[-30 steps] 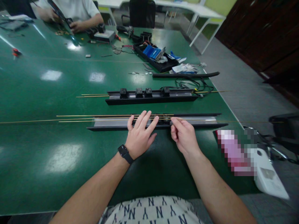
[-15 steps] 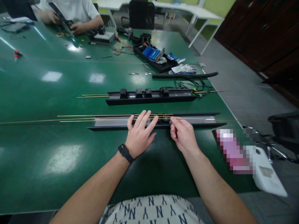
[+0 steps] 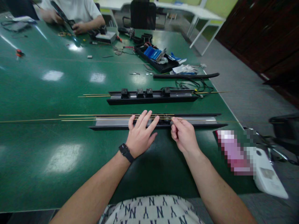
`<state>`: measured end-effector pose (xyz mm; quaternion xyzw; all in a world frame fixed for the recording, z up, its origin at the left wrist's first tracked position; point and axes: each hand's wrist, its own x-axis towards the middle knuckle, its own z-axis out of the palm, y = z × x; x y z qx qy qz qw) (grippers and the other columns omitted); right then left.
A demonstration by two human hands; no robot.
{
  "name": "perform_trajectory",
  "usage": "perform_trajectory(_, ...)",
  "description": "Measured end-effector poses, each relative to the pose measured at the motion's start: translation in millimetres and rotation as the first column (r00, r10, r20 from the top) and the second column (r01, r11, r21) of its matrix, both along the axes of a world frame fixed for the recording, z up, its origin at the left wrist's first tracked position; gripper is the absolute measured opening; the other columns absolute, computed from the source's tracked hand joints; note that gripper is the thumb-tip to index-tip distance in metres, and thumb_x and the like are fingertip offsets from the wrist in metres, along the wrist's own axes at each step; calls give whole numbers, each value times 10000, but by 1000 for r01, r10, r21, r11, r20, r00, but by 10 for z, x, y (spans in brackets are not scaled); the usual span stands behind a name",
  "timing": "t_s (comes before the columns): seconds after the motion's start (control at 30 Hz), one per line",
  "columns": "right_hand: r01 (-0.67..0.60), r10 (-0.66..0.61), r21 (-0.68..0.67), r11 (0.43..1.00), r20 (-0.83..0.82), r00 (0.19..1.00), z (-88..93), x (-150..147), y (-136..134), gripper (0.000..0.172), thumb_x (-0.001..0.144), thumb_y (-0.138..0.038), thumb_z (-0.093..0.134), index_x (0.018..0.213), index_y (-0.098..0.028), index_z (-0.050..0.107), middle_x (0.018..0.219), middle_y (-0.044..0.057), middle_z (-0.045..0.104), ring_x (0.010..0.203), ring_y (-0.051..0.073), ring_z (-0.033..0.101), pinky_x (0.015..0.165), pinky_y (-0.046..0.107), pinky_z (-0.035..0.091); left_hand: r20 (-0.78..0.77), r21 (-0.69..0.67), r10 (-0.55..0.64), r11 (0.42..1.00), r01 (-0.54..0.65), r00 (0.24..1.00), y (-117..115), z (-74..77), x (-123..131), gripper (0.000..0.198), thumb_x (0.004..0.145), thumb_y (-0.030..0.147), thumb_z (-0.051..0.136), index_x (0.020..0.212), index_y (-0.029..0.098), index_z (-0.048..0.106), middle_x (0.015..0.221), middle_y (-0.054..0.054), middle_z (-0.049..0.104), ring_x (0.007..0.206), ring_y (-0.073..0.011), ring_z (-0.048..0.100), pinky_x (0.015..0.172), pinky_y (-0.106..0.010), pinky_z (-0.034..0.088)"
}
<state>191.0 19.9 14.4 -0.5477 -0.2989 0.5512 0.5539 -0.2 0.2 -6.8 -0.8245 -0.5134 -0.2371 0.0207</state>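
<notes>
A long black channel (image 3: 108, 128) with a pale inner floor lies crosswise on the green table in front of me. Thin brass-coloured rods (image 3: 79, 118) run lengthwise over it and stick out past its left end. My left hand (image 3: 140, 137), with a black watch on the wrist, rests over the rods and channel, fingers spread. Thumb and forefinger of my right hand (image 3: 185, 134) are pinched together on a thin rod at the channel's right half. A dark part in the channel shows between my hands, partly covered by them.
Beyond lies a second black channel (image 3: 151, 100) bearing several black blocks and rods. Further back are a black strip (image 3: 187, 75), cables, gloves (image 3: 184, 69) and a black tray (image 3: 161, 67). A white device (image 3: 268, 172) lies right. Across the table a person (image 3: 72, 14) handles a dark tool.
The view has shifted very slightly. Both my hands keep the same pose over the channel and rods.
</notes>
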Motion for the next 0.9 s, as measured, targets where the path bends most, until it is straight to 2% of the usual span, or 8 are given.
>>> perform_trajectory(0.27, 4, -4, -5, 1000, 2, 1000, 16, -5, -4, 367, 773, -434, 864, 875, -184, 616, 501, -73, 549, 313, 61, 387, 270, 160, 213, -3, 7, -6, 1000, 6, 1000, 2, -7, -13, 607, 997, 426, 635, 1572, 298, 489, 1692, -128, 419, 1597, -302, 339, 1275, -578, 97)
perform_trajectory(0.9, 8, -8, -7, 1000, 12, 1000, 21, 5, -11, 368, 772, -436, 872, 879, -179, 631, 499, -69, 543, 320, 66, 390, 270, 163, 215, 5, 5, -8, 1000, 8, 1000, 1, -7, -10, 634, 972, 411, 659, 1574, 299, 492, 1690, -125, 424, 1583, -331, 363, 1283, -583, 108)
